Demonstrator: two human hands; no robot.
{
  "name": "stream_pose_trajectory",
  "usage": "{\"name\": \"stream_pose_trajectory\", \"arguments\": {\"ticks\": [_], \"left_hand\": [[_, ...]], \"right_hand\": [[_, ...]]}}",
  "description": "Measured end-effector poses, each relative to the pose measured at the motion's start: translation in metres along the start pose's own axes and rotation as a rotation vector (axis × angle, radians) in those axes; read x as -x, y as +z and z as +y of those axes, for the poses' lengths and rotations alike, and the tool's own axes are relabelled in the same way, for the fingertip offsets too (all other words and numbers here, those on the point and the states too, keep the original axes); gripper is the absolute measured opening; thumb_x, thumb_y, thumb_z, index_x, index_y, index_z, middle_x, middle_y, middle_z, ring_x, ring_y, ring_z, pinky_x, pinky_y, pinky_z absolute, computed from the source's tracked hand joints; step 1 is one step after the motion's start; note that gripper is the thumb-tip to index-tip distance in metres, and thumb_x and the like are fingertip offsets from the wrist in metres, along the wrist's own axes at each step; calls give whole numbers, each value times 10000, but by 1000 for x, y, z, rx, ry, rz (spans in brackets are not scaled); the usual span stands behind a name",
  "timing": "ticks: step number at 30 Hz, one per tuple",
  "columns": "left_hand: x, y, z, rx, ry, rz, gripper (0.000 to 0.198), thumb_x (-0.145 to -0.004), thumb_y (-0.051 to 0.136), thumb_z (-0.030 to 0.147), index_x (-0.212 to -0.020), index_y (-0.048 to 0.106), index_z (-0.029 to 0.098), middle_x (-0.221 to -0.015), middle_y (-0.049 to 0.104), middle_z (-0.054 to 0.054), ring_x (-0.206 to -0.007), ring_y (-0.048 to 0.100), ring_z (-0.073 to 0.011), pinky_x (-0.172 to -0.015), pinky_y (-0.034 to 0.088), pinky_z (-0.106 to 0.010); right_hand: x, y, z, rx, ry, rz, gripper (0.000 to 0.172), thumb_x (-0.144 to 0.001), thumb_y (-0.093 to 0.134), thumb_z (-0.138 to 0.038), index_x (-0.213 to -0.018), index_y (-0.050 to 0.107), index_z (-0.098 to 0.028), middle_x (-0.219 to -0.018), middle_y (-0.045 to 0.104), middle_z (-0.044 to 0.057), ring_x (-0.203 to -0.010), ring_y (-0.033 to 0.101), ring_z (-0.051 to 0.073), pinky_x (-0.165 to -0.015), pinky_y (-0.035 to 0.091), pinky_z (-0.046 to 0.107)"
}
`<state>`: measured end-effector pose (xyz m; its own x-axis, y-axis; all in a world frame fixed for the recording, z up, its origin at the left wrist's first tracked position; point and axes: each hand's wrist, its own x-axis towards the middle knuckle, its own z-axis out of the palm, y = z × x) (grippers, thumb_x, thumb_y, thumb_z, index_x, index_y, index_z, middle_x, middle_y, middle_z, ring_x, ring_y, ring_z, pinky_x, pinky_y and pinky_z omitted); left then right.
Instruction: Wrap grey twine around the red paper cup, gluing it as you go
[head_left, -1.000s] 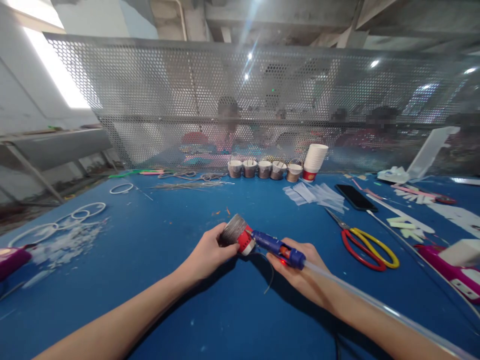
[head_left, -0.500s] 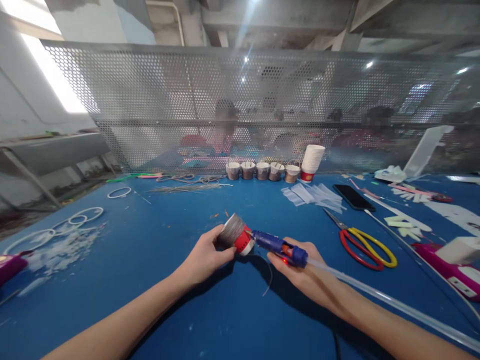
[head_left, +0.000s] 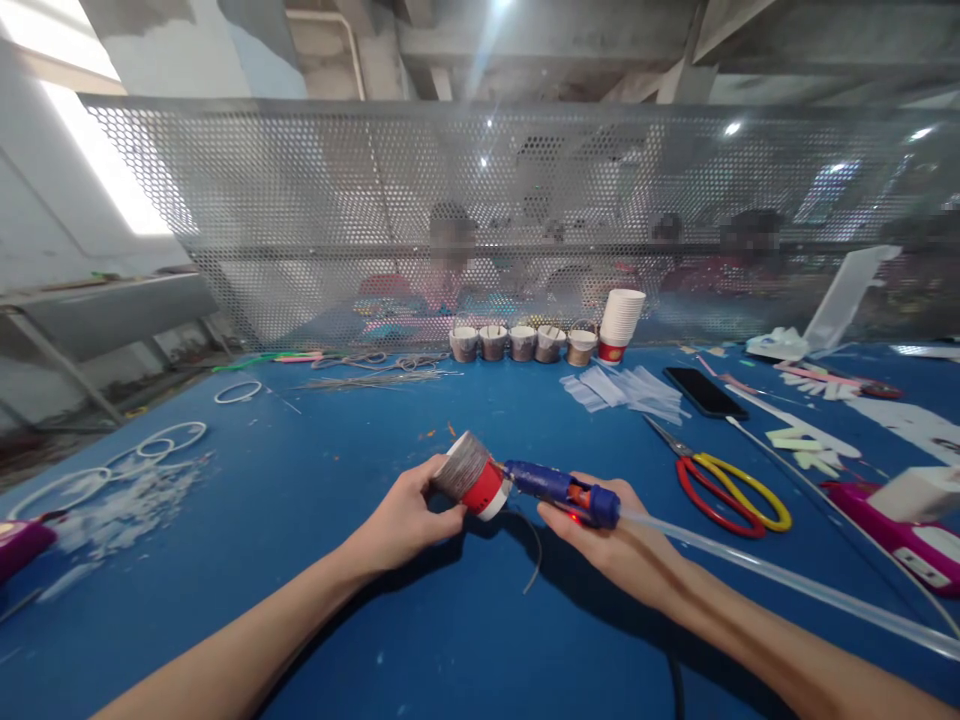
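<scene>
A red and white paper cup [head_left: 485, 490], tilted on its side and partly wound with grey cord, is held by my left hand [head_left: 411, 515]. Its fingers wrap round the wound end. My right hand [head_left: 611, 530] grips a blue glue gun [head_left: 551, 484], whose nozzle is at the cup's red side. From the gun's back runs a long clear glue stick [head_left: 750, 565], and a small red light glows below the gun. A loose end of grey cord [head_left: 538, 560] hangs from the cup over the blue table [head_left: 420, 640].
Several wrapped cups [head_left: 493, 343] and a stack of paper cups [head_left: 622, 320] stand at the back. Scissors [head_left: 731, 490], a phone [head_left: 705, 392], clear strips [head_left: 626, 387] and a magenta power strip [head_left: 900, 530] lie right; white rings [head_left: 157, 437] lie left.
The cup has turned slightly in my left hand, showing more of its red side. The glue gun has stayed close to the cup. The view has shifted a little.
</scene>
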<state>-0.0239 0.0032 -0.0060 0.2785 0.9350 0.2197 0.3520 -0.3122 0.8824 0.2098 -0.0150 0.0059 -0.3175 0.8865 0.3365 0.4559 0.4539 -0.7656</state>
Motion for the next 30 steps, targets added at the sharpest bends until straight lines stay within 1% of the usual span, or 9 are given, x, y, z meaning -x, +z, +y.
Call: {"name": "stream_pose_trajectory", "arguments": {"ticks": [5,11,17,21,23,27,30], "left_hand": [[0,-2,-2,-19,19,-34,165,-700,597,158,-861,632,141,-909,666,-60,-865,606,-186,-832,473,-297],[0,-6,-6,-54,77,-82,159,-721,577,143,-875,616,137,-915,636,-51,-880,591,-183,-855,465,-301],[1,-7,-6,-50,103,-115,162,-739,568,139,-892,620,142,-937,628,-50,-903,592,-182,-888,456,-304],[1,-6,-5,-38,97,-109,156,-743,573,153,-893,615,137,-926,635,-56,-882,597,-182,-855,473,-296],[1,-6,-4,-27,94,-105,155,-743,573,155,-891,615,135,-927,637,-58,-878,597,-182,-842,480,-294],[1,-7,-4,-16,95,-110,169,-740,578,149,-903,624,136,-943,645,-59,-903,602,-187,-874,471,-308],[1,-7,-6,-18,81,-99,193,-740,585,157,-926,629,134,-931,658,-61,-879,610,-188,-842,483,-308]], "right_hand": [[3,1,-3,6,-47,-66,280,-806,532,-333,-583,430,-198,-501,400,-62,-442,320,78,-441,286,217],[-2,-5,0,-55,58,-49,300,-805,528,-371,-582,423,-200,-525,384,-59,-485,336,90,-462,296,219],[0,-6,-5,-90,40,-102,300,-796,542,-371,-580,429,-196,-538,399,-54,-489,333,91,-459,275,224],[-2,-7,-1,-101,44,-65,311,-803,531,-357,-564,409,-199,-514,356,-62,-478,308,87,-451,270,221],[-3,-8,0,-104,36,-55,307,-808,523,-351,-564,412,-200,-509,349,-63,-470,305,85,-445,274,220],[0,-6,-4,-80,4,-61,295,-795,535,-342,-567,410,-201,-511,382,-57,-460,321,83,-433,282,213],[5,0,-5,-34,-77,-81,266,-810,535,-316,-594,438,-196,-519,432,-50,-453,350,79,-441,291,206]]}}
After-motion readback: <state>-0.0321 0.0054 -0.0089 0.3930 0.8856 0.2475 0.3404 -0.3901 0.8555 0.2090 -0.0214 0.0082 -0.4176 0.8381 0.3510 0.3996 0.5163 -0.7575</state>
